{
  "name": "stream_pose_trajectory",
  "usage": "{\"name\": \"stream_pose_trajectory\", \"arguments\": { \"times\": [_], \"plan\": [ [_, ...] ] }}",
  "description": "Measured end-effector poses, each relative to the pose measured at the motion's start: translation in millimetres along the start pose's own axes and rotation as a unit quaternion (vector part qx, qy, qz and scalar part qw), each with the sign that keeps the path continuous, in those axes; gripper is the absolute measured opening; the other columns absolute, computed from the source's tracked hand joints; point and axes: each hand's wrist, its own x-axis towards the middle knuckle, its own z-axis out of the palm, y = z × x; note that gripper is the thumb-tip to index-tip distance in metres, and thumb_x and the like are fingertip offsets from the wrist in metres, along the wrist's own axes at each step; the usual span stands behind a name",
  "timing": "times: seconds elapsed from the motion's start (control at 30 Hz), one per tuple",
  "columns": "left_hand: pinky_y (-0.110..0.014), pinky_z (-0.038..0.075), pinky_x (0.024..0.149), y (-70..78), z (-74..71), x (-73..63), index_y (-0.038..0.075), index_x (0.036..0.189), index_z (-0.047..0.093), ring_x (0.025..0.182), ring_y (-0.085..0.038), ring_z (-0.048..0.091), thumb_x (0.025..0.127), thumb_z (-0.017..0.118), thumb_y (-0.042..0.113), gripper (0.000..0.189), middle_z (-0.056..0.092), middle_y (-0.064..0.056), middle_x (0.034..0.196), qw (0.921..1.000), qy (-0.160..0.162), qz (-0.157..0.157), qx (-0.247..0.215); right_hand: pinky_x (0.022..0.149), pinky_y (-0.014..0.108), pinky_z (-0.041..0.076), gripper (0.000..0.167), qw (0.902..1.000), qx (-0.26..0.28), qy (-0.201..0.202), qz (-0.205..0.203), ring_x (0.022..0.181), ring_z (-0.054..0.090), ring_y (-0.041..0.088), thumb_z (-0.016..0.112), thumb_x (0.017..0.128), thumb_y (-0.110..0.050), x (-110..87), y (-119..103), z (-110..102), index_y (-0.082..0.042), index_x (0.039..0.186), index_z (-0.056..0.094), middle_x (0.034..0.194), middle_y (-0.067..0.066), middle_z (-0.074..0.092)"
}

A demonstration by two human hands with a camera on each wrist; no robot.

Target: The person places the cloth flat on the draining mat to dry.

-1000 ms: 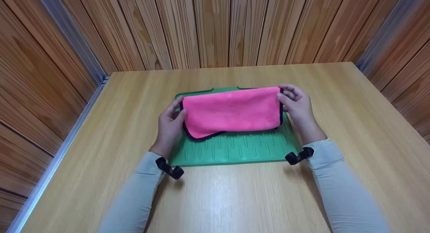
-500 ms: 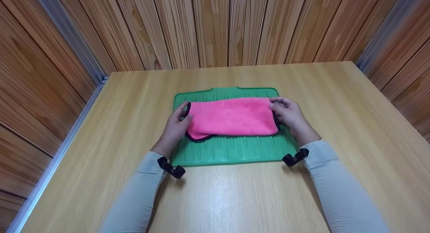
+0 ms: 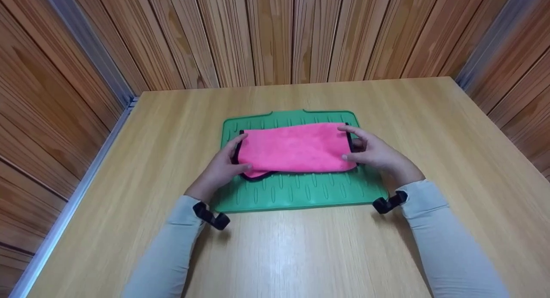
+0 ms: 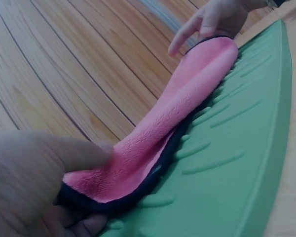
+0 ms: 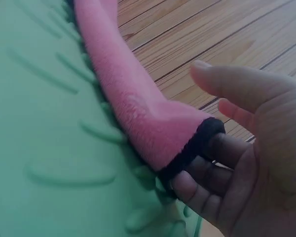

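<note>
A folded pink cloth [image 3: 294,148] with black edging lies on the green ribbed mat [image 3: 309,192]. Its lower left corner hangs out from under the fold. At the cloth's left end is my left hand [image 3: 221,165], thumb and index finger spread apart. The left wrist view has that thumb [image 4: 84,155] over the pink pile, with fingertips low beside the black edge. My right hand [image 3: 378,154] is at the opposite end, its index finger stretched along the top corner. In the right wrist view the right thumb [image 5: 237,81] stands clear of the cloth, while other fingers lie by and partly beneath the black border.
The mat rests on a light wooden table [image 3: 279,255]. Wood-plank walls [image 3: 275,35] rise behind and on both sides, with a metal rail [image 3: 73,203] along the left edge. Black straps [image 3: 212,216] sit on both wrists.
The cloth has come down onto the mat, its right end moving left and nearer. Both hands have lowered with it, and their thumbs and index fingers have since spread apart.
</note>
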Motion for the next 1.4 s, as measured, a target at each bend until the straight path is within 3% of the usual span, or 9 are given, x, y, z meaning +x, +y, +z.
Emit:
{"name": "stream_pose_trajectory", "arguments": {
  "times": [0.17,0.37,0.53,0.7,0.8,0.9,1.13,1.23,1.4],
  "plan": [
    [-0.053,0.041,0.136,-1.8,-0.1,-3.6,0.036,0.177,0.036,0.17,-0.034,0.038,0.111,0.068,0.006,0.079,0.031,-0.013,0.187,0.9999,0.002,0.002,0.011,0.114,0.039,0.042,0.085,0.9995,-0.03,-0.001,-0.006,0.137,0.057,0.036,0.076,0.105,-0.006,-3.8,0.8,6.0,-0.02,0.177,0.034,0.154,0.03,0.067],
    [-0.048,0.043,0.135,-6.8,2.7,-4.1,0.033,0.176,0.04,0.177,-0.029,0.027,0.116,0.06,0.009,0.067,0.029,-0.005,0.189,0.999,0.024,0.038,0.007,0.107,0.024,0.049,0.07,0.9993,0.0,0.035,0.013,0.127,0.066,0.025,0.069,0.111,-0.009,-6.9,-0.4,7.0,-0.022,0.174,0.041,0.15,0.026,0.07],
    [-0.048,0.049,0.131,-10.2,3.0,-6.3,0.032,0.176,0.041,0.17,-0.029,0.039,0.117,0.057,0.008,0.066,0.032,-0.002,0.188,0.9976,0.038,0.048,-0.033,0.097,0.017,0.059,0.066,0.9964,0.061,0.056,0.02,0.121,0.072,0.016,0.068,0.112,-0.009,-12.1,-1.3,5.2,-0.02,0.172,0.043,0.154,0.025,0.065],
    [-0.041,0.051,0.129,-13.0,0.8,-9.5,0.028,0.177,0.039,0.168,-0.029,0.045,0.116,0.056,0.004,0.068,0.035,-0.008,0.187,0.9963,0.022,0.041,-0.072,0.095,0.019,0.063,0.065,0.994,0.094,0.049,0.027,0.114,0.075,0.009,0.068,0.112,-0.009,-16.2,0.5,5.9,-0.019,0.171,0.044,0.154,0.022,0.063],
    [-0.031,0.06,0.114,-12.6,-2.7,-11.6,0.029,0.178,0.037,0.155,-0.033,0.059,0.115,0.058,0.003,0.071,0.041,-0.014,0.183,0.9976,0.003,0.024,-0.065,0.087,0.019,0.062,0.065,0.9967,0.072,0.032,0.018,0.102,0.075,0.007,0.07,0.11,-0.007,-16.1,3.8,7.3,-0.013,0.17,0.044,0.145,0.022,0.067],
    [-0.023,0.06,0.098,-10.5,-7.1,-14.1,0.034,0.177,0.036,0.142,-0.031,0.065,0.114,0.061,0.004,0.075,0.043,-0.017,0.18,0.9996,-0.02,0.001,-0.021,0.077,0.02,0.06,0.065,0.9988,0.045,0.012,0.013,0.092,0.073,0.008,0.071,0.109,-0.006,-15.7,6.7,8.0,-0.009,0.168,0.045,0.133,0.021,0.071],
    [-0.028,0.056,0.08,-3.8,-13.4,-21.9,0.043,0.174,0.039,0.091,-0.022,0.06,0.112,0.068,0.009,0.076,0.042,-0.018,0.18,0.9963,-0.066,-0.028,0.048,0.069,0.024,0.056,0.069,0.9991,0.01,-0.019,0.036,0.084,0.067,0.014,0.073,0.109,-0.01,-20.0,4.7,6.2,-0.016,0.171,0.044,0.127,0.018,0.068],
    [-0.028,0.056,0.081,-1.5,-15.0,-24.4,0.044,0.173,0.04,0.088,-0.021,0.06,0.111,0.07,0.01,0.076,0.042,-0.017,0.179,0.9955,-0.073,-0.033,0.052,0.073,0.023,0.055,0.069,0.999,0.004,-0.023,0.039,0.09,0.068,0.016,0.073,0.109,-0.011,-20.8,3.9,5.4,-0.019,0.171,0.044,0.131,0.02,0.067],
    [-0.027,0.055,0.079,1.8,-18.2,-27.6,0.044,0.173,0.04,0.088,-0.021,0.06,0.109,0.073,0.01,0.079,0.036,-0.018,0.182,0.9932,-0.092,-0.038,0.06,0.091,0.018,0.061,0.07,0.9988,0.016,-0.036,0.029,0.116,0.07,0.021,0.072,0.108,-0.004,-21.6,4.1,5.2,-0.017,0.171,0.045,0.15,0.026,0.063]
  ]
}}
